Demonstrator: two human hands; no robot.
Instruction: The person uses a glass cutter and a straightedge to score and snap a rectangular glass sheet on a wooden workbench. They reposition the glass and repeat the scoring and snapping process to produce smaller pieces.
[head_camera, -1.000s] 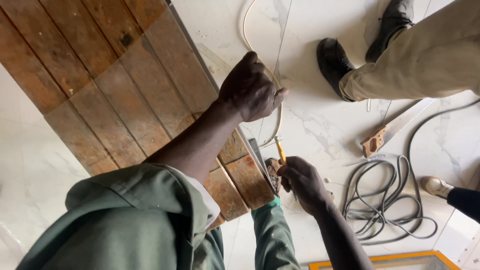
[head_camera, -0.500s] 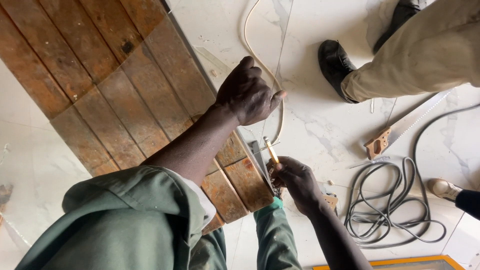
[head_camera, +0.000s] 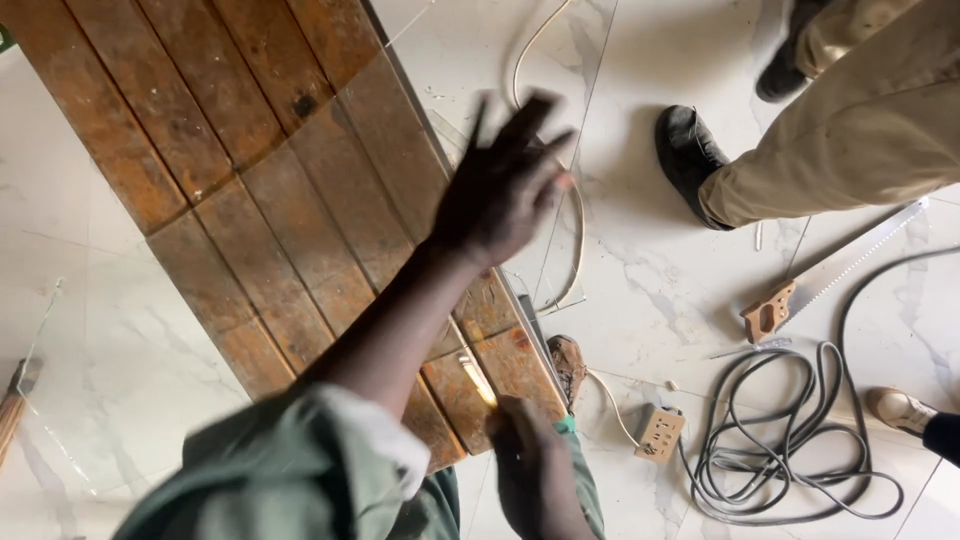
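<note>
Brown wooden boards, joined edge to edge into a panel (head_camera: 250, 190), lie on the white marble floor (head_camera: 650, 270) under both hands. No cut or drawn line is plain on the wood, so the marking looks barely begun, with most of it left.

Head view: the left hand (head_camera: 500, 185) hangs blurred above the panel's near edge, fingers spread wide and holding nothing, its arm reaching forward out of a green sleeve (head_camera: 290, 470). Nearer the body, the right hand (head_camera: 525, 430) is closed on a yellow pencil (head_camera: 478, 378), whose tip lies on the panel's corner.

Right of the hands lie a socket block (head_camera: 660, 432), a coiled grey cable (head_camera: 790, 450) and a handsaw (head_camera: 830, 270). Beyond them stands another person's black shoe (head_camera: 690, 160).
</note>
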